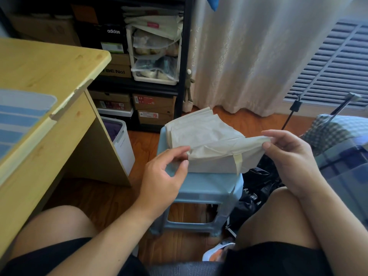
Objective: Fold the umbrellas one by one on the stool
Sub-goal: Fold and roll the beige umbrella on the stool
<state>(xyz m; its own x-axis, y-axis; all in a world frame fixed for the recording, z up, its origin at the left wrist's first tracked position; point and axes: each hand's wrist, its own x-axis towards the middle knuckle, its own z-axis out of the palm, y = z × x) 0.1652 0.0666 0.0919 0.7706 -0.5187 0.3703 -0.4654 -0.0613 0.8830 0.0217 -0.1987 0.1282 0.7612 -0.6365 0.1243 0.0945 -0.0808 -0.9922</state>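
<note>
- Cream fabric fills the middle of the head view: a pale umbrella (207, 140) lies collapsed on a light-blue plastic stool (207, 186), its canopy panels gathered into flat pleats that fan toward the far edge.
- The left hand (165, 172) pinches the near-left corner of the canopy between thumb and fingers (184, 151), the other fingers loosely curled above the seat.
- The right hand (286, 154) grasps the opposite end of the same flap, thumb and forefinger closed on the cloth, stretching it taut across the bundle; a closing strap (239, 161) hangs over the stool's front edge.
- The step in hand looks like smoothing and wrapping the last panel around the folded body.
- The next move likely calls for drawing the flap snug round the pleats without letting them spring loose, then bringing the strap across to fasten it.
- A second umbrella (336, 128), checked in pattern, waits at right, well apart from the stool; a wooden counter (49, 76) stands at left.
</note>
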